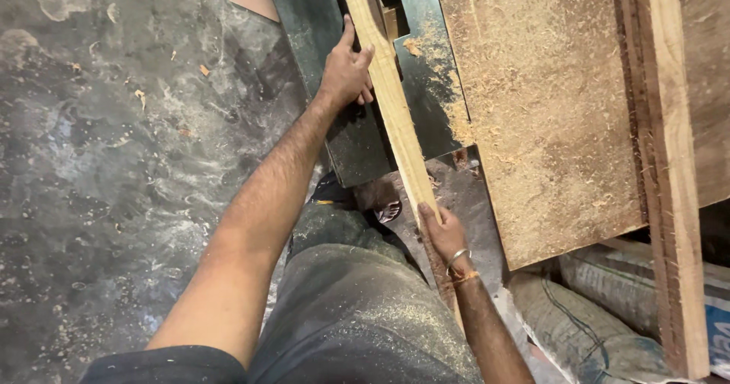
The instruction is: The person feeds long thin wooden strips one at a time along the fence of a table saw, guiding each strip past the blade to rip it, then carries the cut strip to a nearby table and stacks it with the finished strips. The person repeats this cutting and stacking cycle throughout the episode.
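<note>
Holding a wooden strip [391,95] with left hand [346,72] and right hand [443,236]

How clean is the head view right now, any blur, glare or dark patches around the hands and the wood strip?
Head view: the wood strip, left hand and right hand are sharp, with no motion blur; light is even and soft, without glare; the dark machine table loses detail in its dull surface; the gap at the right edge beneath the sawdust-covered board falls into deep shadow.
</note>
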Available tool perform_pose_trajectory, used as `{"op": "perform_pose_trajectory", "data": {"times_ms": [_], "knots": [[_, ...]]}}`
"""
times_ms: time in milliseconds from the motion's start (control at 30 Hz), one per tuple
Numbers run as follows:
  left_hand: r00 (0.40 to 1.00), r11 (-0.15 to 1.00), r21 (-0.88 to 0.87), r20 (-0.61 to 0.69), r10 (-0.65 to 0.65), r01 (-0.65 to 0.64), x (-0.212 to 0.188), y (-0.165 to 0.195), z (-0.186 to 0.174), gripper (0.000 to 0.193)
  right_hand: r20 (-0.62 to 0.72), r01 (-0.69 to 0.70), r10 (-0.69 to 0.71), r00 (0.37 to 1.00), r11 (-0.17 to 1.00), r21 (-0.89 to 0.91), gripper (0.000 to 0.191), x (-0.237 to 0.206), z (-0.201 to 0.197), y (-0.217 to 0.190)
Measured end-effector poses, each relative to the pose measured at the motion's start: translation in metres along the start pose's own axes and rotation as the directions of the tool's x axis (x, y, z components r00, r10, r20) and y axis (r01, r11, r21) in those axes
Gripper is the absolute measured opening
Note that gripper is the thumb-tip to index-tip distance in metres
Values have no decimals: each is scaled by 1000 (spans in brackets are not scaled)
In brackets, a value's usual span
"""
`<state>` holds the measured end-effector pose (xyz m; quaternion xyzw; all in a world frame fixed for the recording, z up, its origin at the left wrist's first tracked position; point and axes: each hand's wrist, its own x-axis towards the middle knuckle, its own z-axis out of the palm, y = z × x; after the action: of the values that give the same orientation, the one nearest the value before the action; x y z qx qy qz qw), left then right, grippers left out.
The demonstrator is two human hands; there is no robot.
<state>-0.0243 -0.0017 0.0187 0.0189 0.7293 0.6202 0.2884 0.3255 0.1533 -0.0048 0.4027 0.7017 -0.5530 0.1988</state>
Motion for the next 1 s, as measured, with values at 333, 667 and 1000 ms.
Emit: {"op": "perform_pose_trajectory", "data": {"times_ms": [333,667,1000], "knots": [[1000,1000,21,4,6,-6,15,4,-9,81,-6,23,-23,1000,999,-47,53,15,4,-7],[1000,999,-39,14,27,-27,38,1,-20,83,51,29,-36,998,992,122,49,22,8,-33],[999,998,-30,-4,49,-49,58,2,-30,83,-15,89,-91,996,992,-92,56,37,11,-48]]}}
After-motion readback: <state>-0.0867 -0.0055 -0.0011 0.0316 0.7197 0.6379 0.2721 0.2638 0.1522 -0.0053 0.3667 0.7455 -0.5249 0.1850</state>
